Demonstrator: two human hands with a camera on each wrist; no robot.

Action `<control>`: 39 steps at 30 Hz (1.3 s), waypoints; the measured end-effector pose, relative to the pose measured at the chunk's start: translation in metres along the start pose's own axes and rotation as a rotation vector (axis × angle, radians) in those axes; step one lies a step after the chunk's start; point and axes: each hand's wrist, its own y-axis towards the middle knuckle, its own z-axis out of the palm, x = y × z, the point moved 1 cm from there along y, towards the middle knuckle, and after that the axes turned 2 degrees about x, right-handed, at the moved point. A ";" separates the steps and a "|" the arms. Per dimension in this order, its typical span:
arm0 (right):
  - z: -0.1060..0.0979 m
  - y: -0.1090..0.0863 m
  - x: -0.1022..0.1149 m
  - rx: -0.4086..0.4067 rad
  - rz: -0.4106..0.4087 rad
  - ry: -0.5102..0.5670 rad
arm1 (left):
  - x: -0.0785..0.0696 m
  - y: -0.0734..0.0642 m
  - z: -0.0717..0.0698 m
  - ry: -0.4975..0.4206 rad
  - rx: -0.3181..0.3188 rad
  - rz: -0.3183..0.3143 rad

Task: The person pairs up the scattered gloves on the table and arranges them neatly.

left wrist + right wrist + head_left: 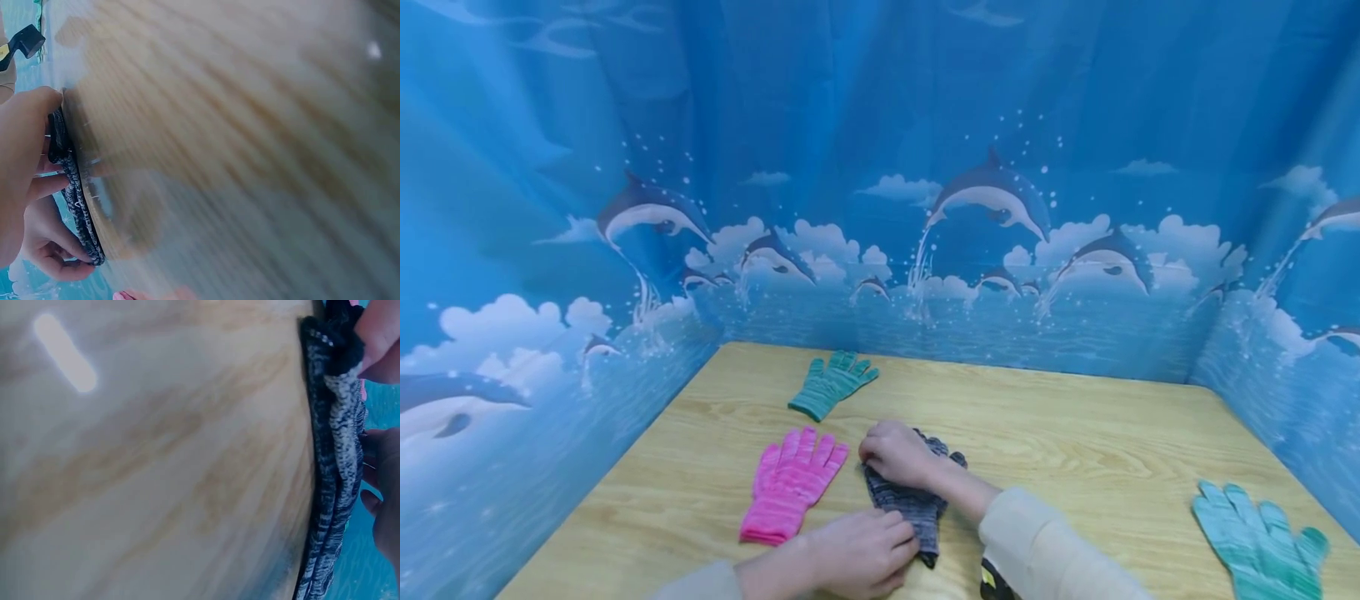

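While the right hand (898,454) pinches the black-grey glove (904,498) at lower centre of the frame, the left hand (867,550) holds its cuff (928,542); a pink glove (793,483) lies beside, leftward.

Here's the tabletop (1075,446), with the curtain (880,92) running behind it and along both sides. At the back, left of centre, lies the far glove (831,386); before it, a touch left, the left glove (792,483). Just right of that comes the middle glove (913,502), the right hand (898,454) over its farther half, the left hand (867,552) at its nearer end. And well apart, near the right edge, lies the right glove (1260,543).
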 end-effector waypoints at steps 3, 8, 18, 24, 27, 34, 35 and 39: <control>0.001 -0.001 0.000 0.036 0.019 -0.028 | 0.000 0.000 0.000 -0.006 -0.004 0.000; -0.006 -0.003 0.000 0.085 0.006 -0.066 | 0.001 0.000 0.000 -0.046 0.005 0.000; -0.022 -0.017 -0.003 0.153 -0.125 -0.048 | 0.004 0.000 0.000 -0.091 0.011 0.000; -0.018 -0.022 0.003 0.227 -0.068 -0.006 | 0.003 0.002 0.000 -0.079 0.018 0.003; -0.016 -0.023 0.005 0.245 -0.015 0.010 | 0.002 0.003 0.001 -0.075 0.021 0.002; -0.017 -0.022 0.007 0.244 0.017 -0.006 | 0.003 0.003 0.000 -0.100 0.030 0.003; -0.017 -0.023 0.007 0.232 0.007 -0.012 | 0.003 0.003 -0.001 -0.104 0.033 0.000; -0.023 -0.028 0.003 0.156 -0.014 0.004 | 0.004 0.002 -0.001 -0.141 0.016 -0.031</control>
